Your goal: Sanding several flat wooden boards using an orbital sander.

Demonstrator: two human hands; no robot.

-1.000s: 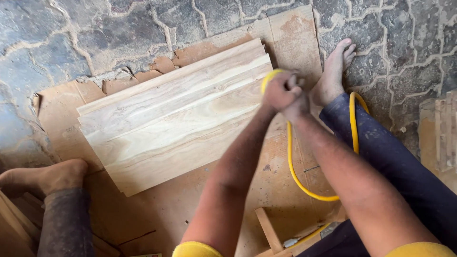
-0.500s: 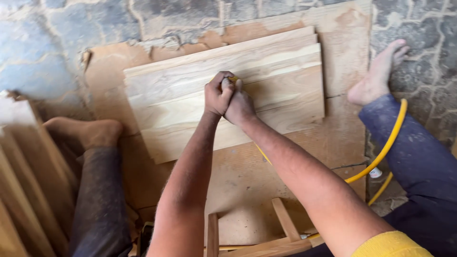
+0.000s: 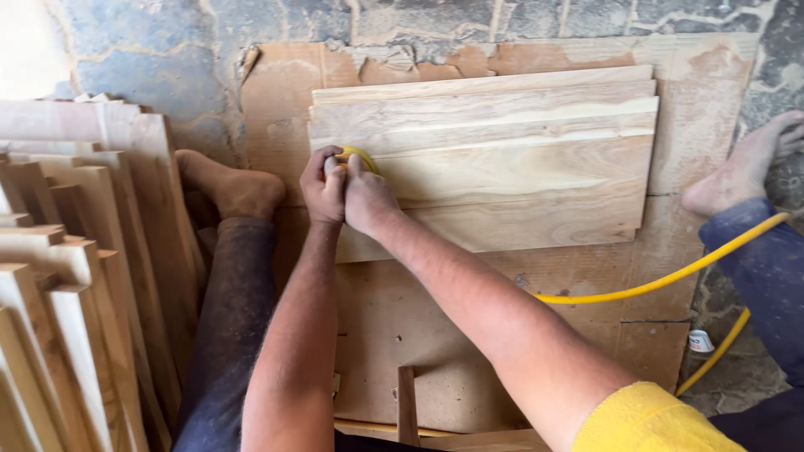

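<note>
A small yellow tool (image 3: 358,156), mostly hidden, is sitting at the left end of a pale wooden panel (image 3: 502,159), and both hands are closing over it. The left hand (image 3: 322,188) and the right hand (image 3: 366,198) are pressing side by side, fingers curled around the tool and bearing down on the board. A yellow hose (image 3: 662,280) is trailing off to the right beneath the right forearm. The panel is lying on a brown backing sheet (image 3: 435,335) over the stone floor (image 3: 151,59). Stacked wooden boards (image 3: 75,276) are leaning at the left, beside the person's bare foot (image 3: 239,188); the other foot (image 3: 745,172) is resting at the right.
</note>
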